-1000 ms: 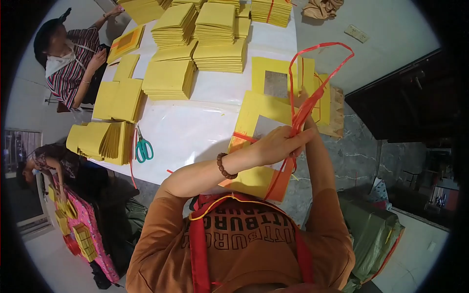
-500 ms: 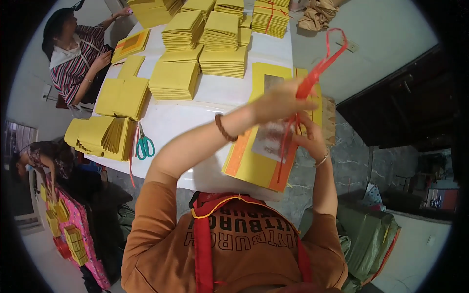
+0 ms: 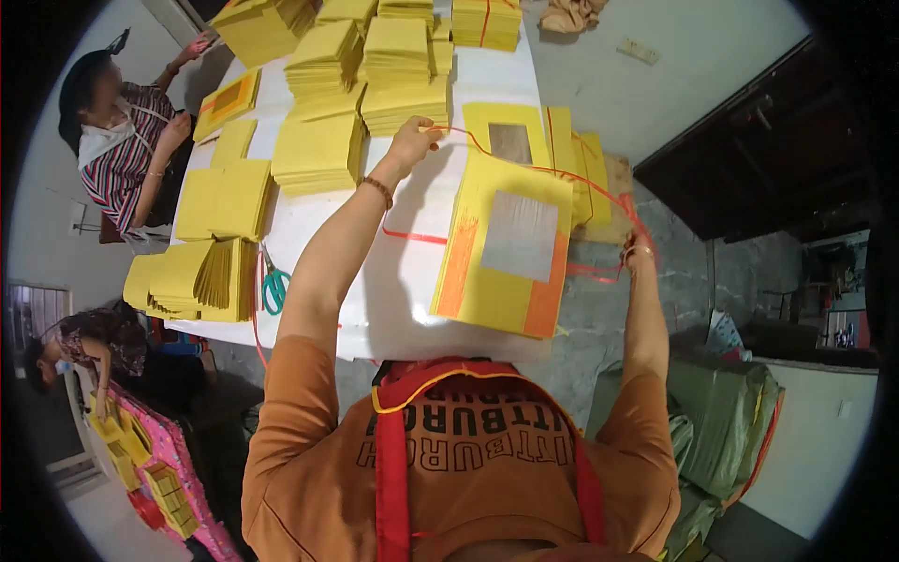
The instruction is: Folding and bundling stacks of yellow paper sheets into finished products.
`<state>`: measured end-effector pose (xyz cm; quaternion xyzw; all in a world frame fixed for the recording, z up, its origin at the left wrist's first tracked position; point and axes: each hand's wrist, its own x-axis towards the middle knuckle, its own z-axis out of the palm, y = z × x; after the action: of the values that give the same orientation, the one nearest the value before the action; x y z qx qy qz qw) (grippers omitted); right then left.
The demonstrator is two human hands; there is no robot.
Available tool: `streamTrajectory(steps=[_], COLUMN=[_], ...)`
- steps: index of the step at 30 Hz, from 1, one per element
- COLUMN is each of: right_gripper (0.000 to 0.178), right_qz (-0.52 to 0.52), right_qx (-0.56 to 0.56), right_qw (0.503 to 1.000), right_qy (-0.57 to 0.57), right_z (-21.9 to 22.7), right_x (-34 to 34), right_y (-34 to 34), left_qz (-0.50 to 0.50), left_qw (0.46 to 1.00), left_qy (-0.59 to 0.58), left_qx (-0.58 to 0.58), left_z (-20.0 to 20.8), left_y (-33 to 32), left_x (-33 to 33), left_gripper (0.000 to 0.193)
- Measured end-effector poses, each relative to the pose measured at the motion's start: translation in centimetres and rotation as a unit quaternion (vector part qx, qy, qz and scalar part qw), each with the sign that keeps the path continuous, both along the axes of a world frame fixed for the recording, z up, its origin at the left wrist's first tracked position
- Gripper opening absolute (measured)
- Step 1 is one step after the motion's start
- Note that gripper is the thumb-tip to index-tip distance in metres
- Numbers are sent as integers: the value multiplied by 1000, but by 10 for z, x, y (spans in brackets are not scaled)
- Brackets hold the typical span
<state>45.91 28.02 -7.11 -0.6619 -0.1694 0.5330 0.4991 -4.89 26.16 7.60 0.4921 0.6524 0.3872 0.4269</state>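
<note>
A red plastic ribbon (image 3: pixel 595 178) is stretched between my hands, across the far side of a stack of yellow paper (image 3: pixel 468 245). The stack's top sheet carries a silvery square and orange bands. My left hand (image 3: pixel 415 142) pinches one end of the ribbon, beyond the stack's far left corner. Off the table's right edge, my right hand (image 3: pixel 639 251) is closed on the ribbon's bunched length, its fingers partly hidden. More red ribbon emerges from the stack's left side and lies on the white table (image 3: pixel 398 300). Whether it runs beneath the stack is hidden.
Several yellow paper stacks (image 3: pixel 318 155) fill the table's far and left parts. Green-handled scissors (image 3: pixel 274 288) lie near the left edge. Tied yellow bundles (image 3: pixel 585 178) rest beyond my right hand. A person in a striped top (image 3: pixel 131 140) stands at left; another bends over a pink-covered table (image 3: pixel 187 468).
My hands have moved apart from above the stack, the left toward the far left, the right outward and right. The bunched ribbon is now drawn out between them.
</note>
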Motion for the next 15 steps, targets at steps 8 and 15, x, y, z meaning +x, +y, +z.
streamTrajectory(steps=[8,15], right_gripper=[50,58], right_qz=[176,197], right_qx=[97,255], right_qw=[947,922], right_qy=[-250,-214], right_z=[110,112], right_x=[-37,-104], right_y=[49,-33], left_qz=[-45,-93], left_qw=[998,985], left_qy=[15,-114], left_qx=[38,86], left_z=[25,13], left_y=[31,-73], left_x=[38,24], left_gripper=[54,67])
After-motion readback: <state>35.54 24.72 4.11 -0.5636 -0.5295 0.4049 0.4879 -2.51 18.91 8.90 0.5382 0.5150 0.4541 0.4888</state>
